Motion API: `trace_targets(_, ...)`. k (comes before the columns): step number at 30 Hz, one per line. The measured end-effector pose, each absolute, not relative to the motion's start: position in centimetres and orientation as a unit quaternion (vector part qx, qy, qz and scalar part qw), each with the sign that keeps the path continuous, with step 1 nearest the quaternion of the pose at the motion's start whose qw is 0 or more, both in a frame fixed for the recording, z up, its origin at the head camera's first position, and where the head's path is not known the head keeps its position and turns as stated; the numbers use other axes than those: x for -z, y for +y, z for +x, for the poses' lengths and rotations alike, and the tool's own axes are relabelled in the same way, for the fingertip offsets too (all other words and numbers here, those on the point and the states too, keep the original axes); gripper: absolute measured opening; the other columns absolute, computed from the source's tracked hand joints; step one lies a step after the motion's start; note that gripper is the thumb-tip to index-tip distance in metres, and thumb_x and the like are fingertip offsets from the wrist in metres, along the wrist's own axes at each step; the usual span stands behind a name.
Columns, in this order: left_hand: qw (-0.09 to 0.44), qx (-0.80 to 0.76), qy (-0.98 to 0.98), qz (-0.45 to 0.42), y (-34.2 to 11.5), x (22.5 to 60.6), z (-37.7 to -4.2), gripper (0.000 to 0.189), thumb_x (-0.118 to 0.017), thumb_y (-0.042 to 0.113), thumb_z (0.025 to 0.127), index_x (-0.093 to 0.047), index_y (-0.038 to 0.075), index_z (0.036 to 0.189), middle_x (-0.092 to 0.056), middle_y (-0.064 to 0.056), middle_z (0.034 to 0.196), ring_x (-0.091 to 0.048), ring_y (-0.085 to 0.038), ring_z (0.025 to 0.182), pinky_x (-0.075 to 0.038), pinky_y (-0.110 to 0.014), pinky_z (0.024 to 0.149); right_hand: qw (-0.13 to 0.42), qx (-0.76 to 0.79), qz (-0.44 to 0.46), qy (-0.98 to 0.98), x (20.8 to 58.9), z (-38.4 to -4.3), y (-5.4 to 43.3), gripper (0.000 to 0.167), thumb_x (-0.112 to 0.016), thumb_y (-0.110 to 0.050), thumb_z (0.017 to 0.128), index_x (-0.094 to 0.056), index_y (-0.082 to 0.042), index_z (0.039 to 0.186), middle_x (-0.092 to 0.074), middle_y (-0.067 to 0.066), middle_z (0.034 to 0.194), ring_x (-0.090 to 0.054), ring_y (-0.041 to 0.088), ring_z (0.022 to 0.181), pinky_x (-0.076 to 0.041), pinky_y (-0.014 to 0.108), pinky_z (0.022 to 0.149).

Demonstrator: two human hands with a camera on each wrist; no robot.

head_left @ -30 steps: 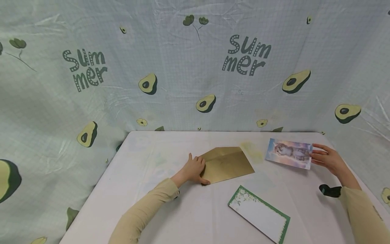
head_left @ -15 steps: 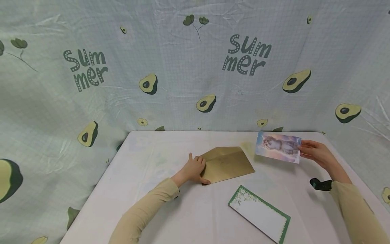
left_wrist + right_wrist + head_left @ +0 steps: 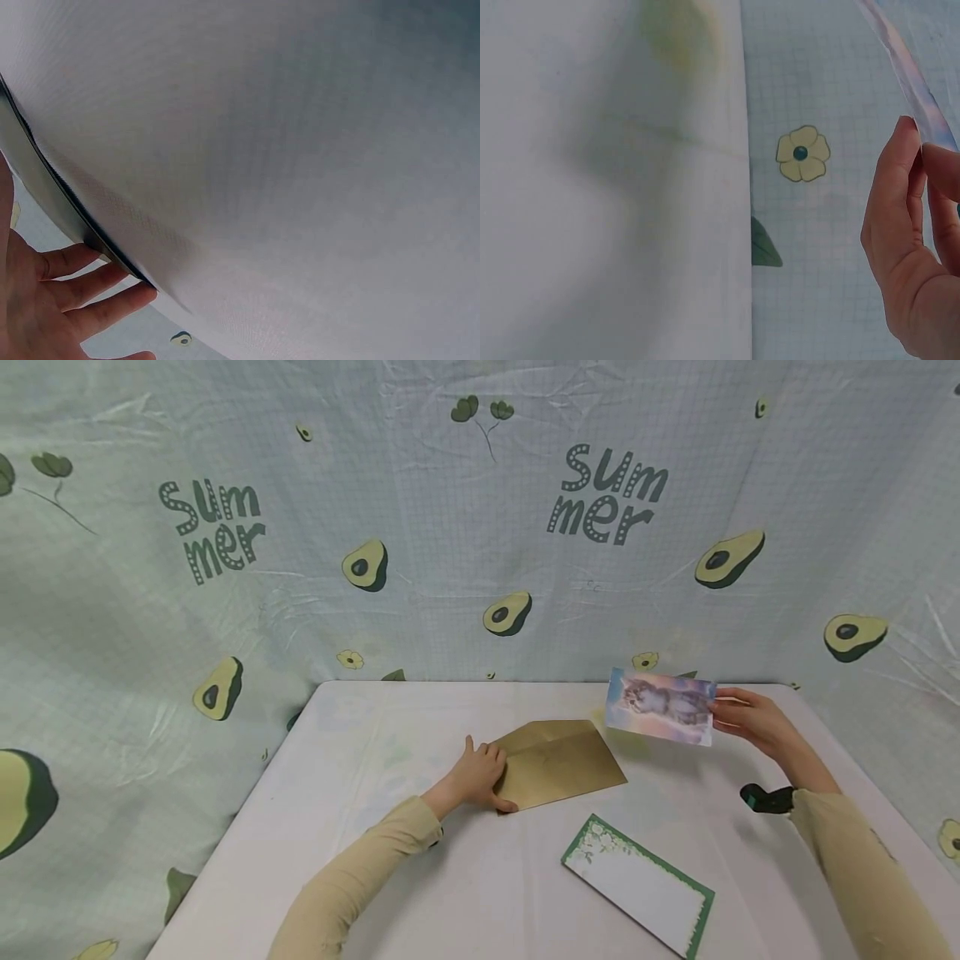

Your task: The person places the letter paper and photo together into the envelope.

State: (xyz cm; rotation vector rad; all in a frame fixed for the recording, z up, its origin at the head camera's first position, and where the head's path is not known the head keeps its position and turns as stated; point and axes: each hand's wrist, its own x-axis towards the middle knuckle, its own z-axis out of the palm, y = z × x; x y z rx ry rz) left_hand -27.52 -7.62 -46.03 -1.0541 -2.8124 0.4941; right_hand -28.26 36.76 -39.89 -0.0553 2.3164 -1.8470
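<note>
My left hand [image 3: 476, 777] holds the left end of a gold envelope [image 3: 562, 768] on the white table. Its thumb lies along the near edge and its fingers are at the far side. The left wrist view shows the envelope [image 3: 56, 191] almost edge-on, with several fingertips [image 3: 146, 292] at its dark rim. Over the table's back right, my right hand [image 3: 757, 722] pinches a kitten picture card [image 3: 660, 706] by its right end, picture side facing me. In the right wrist view a strip of the card [image 3: 904, 64] shows between thumb and fingers.
A long white notepad with a green floral border [image 3: 637, 885] lies slanted at the table's front right. The table [image 3: 360, 718] ends at the back against a hanging avocado-print sheet [image 3: 450, 527]. A black wrist device [image 3: 765, 798] sits by the right sleeve.
My right hand has carried the kitten card leftward and farther back, up toward the table's back edge and nearer the envelope. The left hand, the envelope and the notepad have stayed in place.
</note>
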Motion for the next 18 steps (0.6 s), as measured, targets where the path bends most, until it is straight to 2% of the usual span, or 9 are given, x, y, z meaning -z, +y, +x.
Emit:
trace_targets(5,0.05,-0.165,-0.923,-0.345,-7.6,46.0,-27.5,0.089,-0.044,0.08,0.066,-0.047,0.005,0.115,-0.053,-0.011,0.114,-0.054,-0.027,0.105,-0.035,-0.055,0.093,0.103,0.655,-0.024,0.748,39.6,-29.0,35.5,0.015,-0.051,-0.017,0.09,-0.043,-0.021,0.103,-0.059,-0.019,0.084,-0.059,-0.004,0.078,-0.049,0.014,0.07)
trace_targets(14,0.054,-0.166,-0.922,-0.345,-7.7,46.1,-27.5,0.089,-0.044,0.08,0.066,-0.047,0.005,0.115,-0.054,-0.011,0.114,-0.054,-0.026,0.104,-0.035,-0.055,0.093,0.118,0.62,-0.037,0.775,39.7,-30.3,32.8,0.013,-0.052,-0.022,0.09,-0.045,-0.024,0.101,-0.058,-0.02,0.082,-0.058,-0.004,0.078,-0.049,0.016,0.072)
trace_targets(18,0.054,-0.161,-0.923,-0.346,-7.8,46.2,-27.6,0.088,-0.044,0.08,0.066,-0.046,0.006,0.115,-0.054,-0.011,0.113,-0.054,-0.026,0.103,-0.035,-0.055,0.093,0.116,0.598,-0.035,0.792,39.9,-30.8,31.8,0.023,-0.052,-0.025,0.09,-0.043,-0.017,0.11,-0.057,-0.02,0.083,-0.058,-0.004,0.079,-0.049,0.02,0.074)
